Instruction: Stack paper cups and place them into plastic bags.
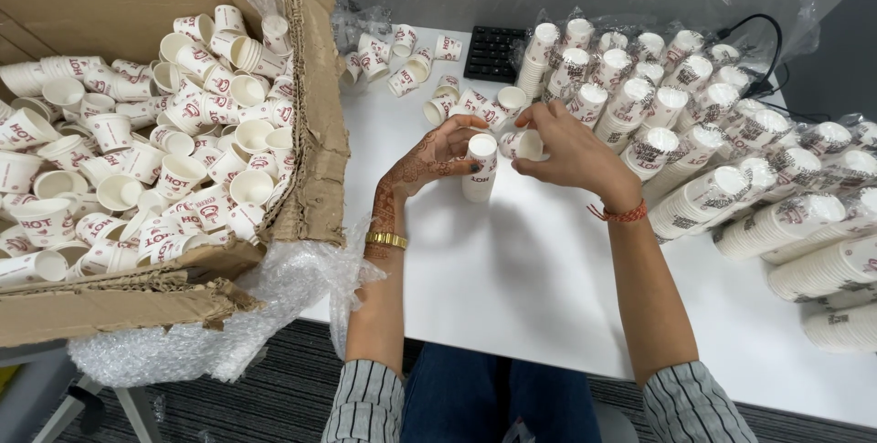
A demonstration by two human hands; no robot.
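While the left hand (437, 155) grips a short upright stack of paper cups (479, 169) above the white table (512, 269), the right hand (566, 152) pinches a single paper cup (524, 143) tilted just beside the stack's top.

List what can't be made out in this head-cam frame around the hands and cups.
- Head view: count of cups in the short stack in the left hand; fingers cover its side.
- Single cup in the right hand: mostly hidden by fingers.
- Cardboard box: cut off by the left and top edges.
- Wrapped cup stacks: run off the right edge.
- Black keyboard: partly behind cups.
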